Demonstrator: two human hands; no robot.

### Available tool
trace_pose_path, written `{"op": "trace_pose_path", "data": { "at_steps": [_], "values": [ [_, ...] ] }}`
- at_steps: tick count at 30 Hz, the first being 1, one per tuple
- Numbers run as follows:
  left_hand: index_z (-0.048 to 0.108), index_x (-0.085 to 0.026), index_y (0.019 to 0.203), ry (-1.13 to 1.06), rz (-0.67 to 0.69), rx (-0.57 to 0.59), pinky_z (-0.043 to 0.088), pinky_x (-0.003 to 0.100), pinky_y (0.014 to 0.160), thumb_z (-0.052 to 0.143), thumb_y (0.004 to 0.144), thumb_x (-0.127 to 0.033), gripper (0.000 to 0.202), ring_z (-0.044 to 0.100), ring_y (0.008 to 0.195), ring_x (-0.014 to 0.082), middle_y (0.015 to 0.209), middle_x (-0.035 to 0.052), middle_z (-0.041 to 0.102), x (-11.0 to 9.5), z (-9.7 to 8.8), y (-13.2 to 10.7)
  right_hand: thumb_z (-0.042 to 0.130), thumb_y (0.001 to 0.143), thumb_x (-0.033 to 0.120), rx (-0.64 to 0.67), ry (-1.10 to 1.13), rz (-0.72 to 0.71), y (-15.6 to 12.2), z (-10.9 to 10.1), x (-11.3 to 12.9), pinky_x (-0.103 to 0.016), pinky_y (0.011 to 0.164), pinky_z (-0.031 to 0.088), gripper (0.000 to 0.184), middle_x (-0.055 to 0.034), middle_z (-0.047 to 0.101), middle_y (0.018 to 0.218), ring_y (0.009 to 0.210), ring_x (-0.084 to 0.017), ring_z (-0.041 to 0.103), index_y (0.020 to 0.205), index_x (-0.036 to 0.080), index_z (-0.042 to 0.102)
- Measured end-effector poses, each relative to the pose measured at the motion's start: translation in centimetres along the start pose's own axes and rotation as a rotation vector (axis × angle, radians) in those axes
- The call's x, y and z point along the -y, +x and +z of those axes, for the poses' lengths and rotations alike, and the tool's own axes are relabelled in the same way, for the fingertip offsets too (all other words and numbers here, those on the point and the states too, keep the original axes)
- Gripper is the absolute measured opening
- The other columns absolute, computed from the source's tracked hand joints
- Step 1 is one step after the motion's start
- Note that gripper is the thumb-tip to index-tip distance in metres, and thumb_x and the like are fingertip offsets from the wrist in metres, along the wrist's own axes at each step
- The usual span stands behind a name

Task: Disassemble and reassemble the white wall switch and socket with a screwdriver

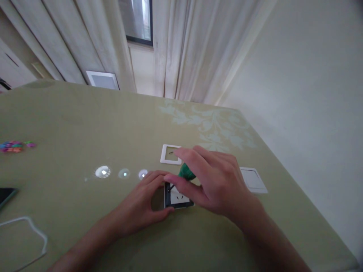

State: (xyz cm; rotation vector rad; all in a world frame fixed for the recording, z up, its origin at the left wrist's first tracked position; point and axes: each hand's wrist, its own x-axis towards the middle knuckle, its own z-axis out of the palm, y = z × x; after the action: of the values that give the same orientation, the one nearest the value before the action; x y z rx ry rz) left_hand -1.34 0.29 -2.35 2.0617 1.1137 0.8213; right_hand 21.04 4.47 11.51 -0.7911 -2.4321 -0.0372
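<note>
right hand fingers grasp green screwdriver, shaft slanting down-left toward left edge of socket; left hand fingers grip that side; tip contact unclear.

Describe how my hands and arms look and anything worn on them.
Your left hand and right hand are both ungloved, with no ring, watch or bracelet visible. The left forearm and right forearm are bare to the picture's edge; no sleeves or markings show.

The window glows, and 3 bright glare spots dot the dim table.
</note>
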Motion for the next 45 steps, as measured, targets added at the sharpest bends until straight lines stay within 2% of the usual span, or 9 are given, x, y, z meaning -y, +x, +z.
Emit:
{"op": "trace_pose_path", "data": {
  "at_steps": [4, 10, 16, 23, 28, 31, 35, 41, 45],
  "values": [
    [0.056, -0.035, 0.142, -0.005, 0.018, -0.002, 0.05, 0.051, 0.121, 0.083, 0.089, -0.028, 0.06, 0.057, 0.143, 0.0326, 0.152, 0.0039, 0.061, 0.0, 0.0, 0.0, 0.045, 0.11, 0.017, 0.271, 0.394, 0.02, 0.3, -1.3, 0.1, -0.035, 0.112, 0.053, 0.052, -0.0102, 0.063, 0.154, 0.14, -0.02, 0.061, 0.162, 0.021, 0.041],
    [0.056, -0.038, 0.143, -0.007, -0.019, -0.002, 0.057, 0.049, 0.113, 0.081, 0.091, -0.032, 0.058, 0.066, 0.13, 0.0325, 0.143, -0.0009, 0.068, 0.0, 0.0, -0.1, 0.074, 0.102, 0.044, -0.192, 0.024, -0.184, 0.1, 1.6, -0.7, -0.028, 0.059, 0.047, 0.021, 0.0036, 0.069, 0.073, 0.061, -0.013, 0.062, 0.106, 0.023, 0.071],
    [0.058, -0.035, 0.14, -0.02, 0.017, -0.004, 0.049, 0.054, 0.121, 0.083, 0.089, -0.03, 0.057, 0.056, 0.143, 0.0345, 0.151, 0.0049, 0.062, -0.1, 0.0, 0.2, 0.056, 0.11, 0.021, 0.214, 0.389, -0.005, 0.3, -0.8, -0.3, -0.034, 0.111, 0.055, 0.053, -0.0091, 0.068, 0.149, 0.133, -0.019, 0.066, 0.162, 0.022, 0.044],
    [0.058, -0.036, 0.141, -0.014, 0.007, -0.009, 0.054, 0.049, 0.116, 0.083, 0.09, -0.031, 0.057, 0.062, 0.135, 0.0322, 0.145, 0.0016, 0.066, -0.2, -0.2, 0.1, 0.083, 0.094, 0.038, -0.321, 0.189, -0.158, 0.1, 2.4, -1.6, -0.027, 0.061, 0.052, 0.025, 0.0031, 0.071, 0.074, 0.062, -0.012, 0.064, 0.102, 0.019, 0.069],
    [0.058, -0.036, 0.14, 0.012, 0.02, -0.019, 0.053, 0.05, 0.117, 0.086, 0.088, -0.033, 0.059, 0.06, 0.138, 0.0336, 0.147, 0.0029, 0.064, -0.1, -0.1, 0.1, 0.056, 0.111, 0.019, 0.124, 0.362, -0.048, 0.5, -1.4, -0.7, -0.038, 0.115, 0.054, 0.036, -0.0116, 0.068, 0.151, 0.137, -0.022, 0.065, 0.146, 0.019, 0.062],
    [0.055, -0.036, 0.143, 0.006, 0.008, -0.009, 0.05, 0.052, 0.12, 0.088, 0.086, -0.032, 0.066, 0.057, 0.141, 0.0345, 0.15, 0.0038, 0.062, 0.1, 0.0, 0.2, 0.066, 0.108, 0.023, 0.138, 0.584, -0.077, 0.6, -1.4, -1.7, -0.029, 0.099, 0.06, 0.031, -0.0051, 0.078, 0.126, 0.115, -0.016, 0.073, 0.14, 0.023, 0.067],
    [0.057, -0.034, 0.141, -0.03, 0.004, -0.006, 0.054, 0.051, 0.115, 0.088, 0.085, -0.03, 0.063, 0.061, 0.135, 0.0323, 0.146, 0.0055, 0.063, 0.1, -0.2, 0.3, 0.084, 0.095, 0.035, -0.203, 0.313, -0.06, 0.2, 0.9, -2.2, -0.027, 0.065, 0.052, 0.021, 0.0014, 0.067, 0.077, 0.068, -0.013, 0.062, 0.094, 0.018, 0.073],
    [0.061, -0.032, 0.139, -0.134, -0.013, 0.008, 0.061, 0.048, 0.107, 0.089, 0.084, -0.029, 0.062, 0.062, 0.134, 0.0309, 0.147, 0.007, 0.061, 0.4, -0.1, 0.5, 0.057, 0.111, 0.024, 0.186, 0.411, 0.009, 0.2, -1.2, -1.3, -0.036, 0.112, 0.054, 0.049, -0.0127, 0.066, 0.151, 0.133, -0.021, 0.066, 0.16, 0.022, 0.047],
    [0.064, -0.029, 0.133, -0.181, -0.007, 0.01, 0.064, 0.048, 0.104, 0.089, 0.083, -0.029, 0.056, 0.064, 0.131, 0.0298, 0.146, 0.0082, 0.06, 0.6, -0.1, 0.8, 0.071, 0.105, 0.027, 0.143, 0.467, 0.027, 0.4, -0.6, -1.4, -0.026, 0.094, 0.055, 0.021, -0.0024, 0.077, 0.114, 0.103, -0.014, 0.073, 0.125, 0.022, 0.068]
  ]
}}
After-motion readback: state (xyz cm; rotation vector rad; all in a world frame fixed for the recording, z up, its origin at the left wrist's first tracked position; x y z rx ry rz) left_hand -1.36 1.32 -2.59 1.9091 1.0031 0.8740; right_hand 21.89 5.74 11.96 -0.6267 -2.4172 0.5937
